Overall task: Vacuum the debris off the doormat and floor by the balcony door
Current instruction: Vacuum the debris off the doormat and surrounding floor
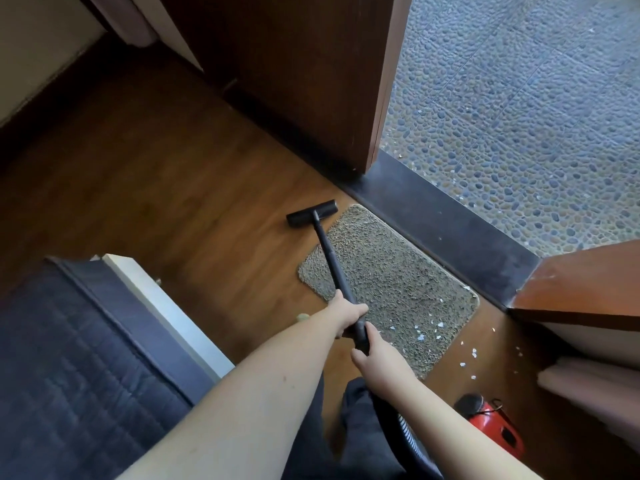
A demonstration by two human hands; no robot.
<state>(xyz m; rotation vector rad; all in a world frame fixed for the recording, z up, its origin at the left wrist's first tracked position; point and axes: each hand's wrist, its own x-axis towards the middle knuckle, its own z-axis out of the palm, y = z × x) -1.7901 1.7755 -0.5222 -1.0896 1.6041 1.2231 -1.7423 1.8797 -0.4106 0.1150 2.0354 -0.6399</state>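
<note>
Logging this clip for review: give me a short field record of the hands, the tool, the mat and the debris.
left hand: grips the vacuum wand, further down it
right hand: grips the wand's near end
floor nozzle: on the wooden floor, just off the doormat's far left corner
doormat: lies along the dark threshold
debris: white bits on the mat's near end and the floor to its right
vacuum body: red, lower right

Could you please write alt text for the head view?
Both hands, left hand ahead of right hand, grip a black vacuum wand whose floor nozzle rests on the wooden floor beside a grey doormat. White debris remains near the mat's right end.
</note>
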